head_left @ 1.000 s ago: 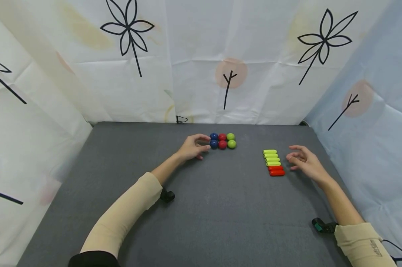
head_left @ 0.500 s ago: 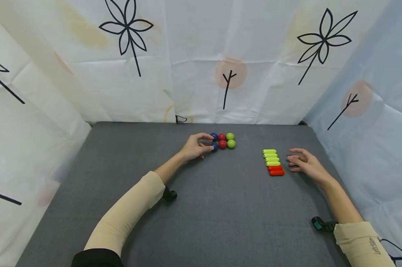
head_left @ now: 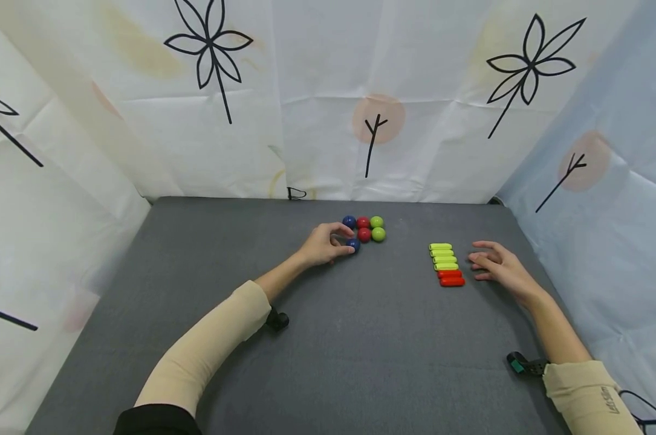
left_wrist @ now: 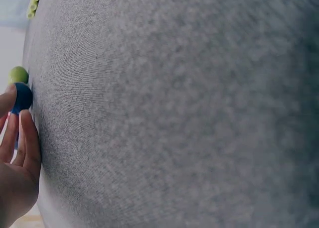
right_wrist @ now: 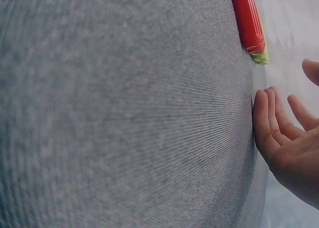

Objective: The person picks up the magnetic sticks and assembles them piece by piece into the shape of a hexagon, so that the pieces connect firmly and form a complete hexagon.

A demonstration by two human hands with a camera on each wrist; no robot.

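Note:
In the head view my left hand [head_left: 323,244] pinches a dark blue ball [head_left: 353,244] between thumb and fingers, a little in front of the other balls. The left wrist view shows the same blue ball [left_wrist: 23,97] at the fingertips, close to the grey cloth. A second blue ball [head_left: 349,222], two red balls [head_left: 364,235] and two green balls [head_left: 378,234] sit together just beyond. Near the right side, my right hand [head_left: 499,269] holds nothing, its fingers loosely bent. It lies beside a column of short oblong plastic pieces, yellow-green [head_left: 444,260] and red [head_left: 451,281].
A grey cloth-covered table [head_left: 360,338] lies under everything. White printed sheets [head_left: 317,90] hang behind it and along both sides. Black wrist cameras [head_left: 277,320] sit on both forearms. A dark cable [head_left: 646,403] runs by the right sleeve.
My left hand has closed its fingers on the front blue ball and drawn it slightly toward me, away from the row. The right hand has hardly moved.

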